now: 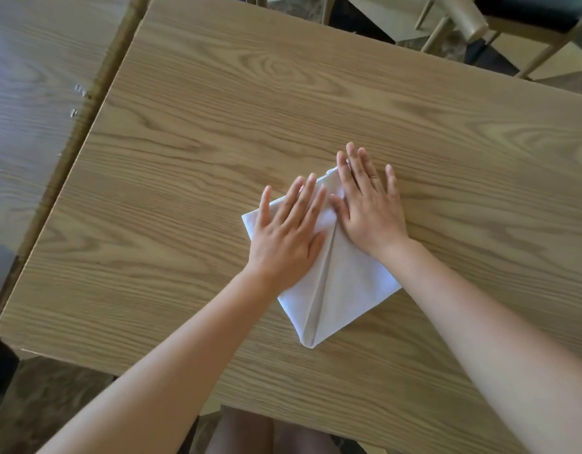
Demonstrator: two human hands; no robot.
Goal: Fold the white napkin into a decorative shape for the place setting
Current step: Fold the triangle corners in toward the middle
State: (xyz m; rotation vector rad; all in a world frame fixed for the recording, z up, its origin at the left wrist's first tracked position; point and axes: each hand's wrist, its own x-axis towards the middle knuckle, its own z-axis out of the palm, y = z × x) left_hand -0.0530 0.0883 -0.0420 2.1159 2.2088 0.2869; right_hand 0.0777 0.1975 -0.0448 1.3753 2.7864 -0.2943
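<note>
White napkin lies flat on the wooden table, right of centre, folded to a diamond with a centre seam running from the near point toward the far corner. Left hand is pressed palm-down on the left flap, fingers extended and spread, gripping nothing. Right hand is flat on the far right flap, fingers likewise splayed; a ring is visible.

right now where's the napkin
In the head view, the napkin lies flat on the table, right of centre near the front edge, under the left hand and right hand.
</note>
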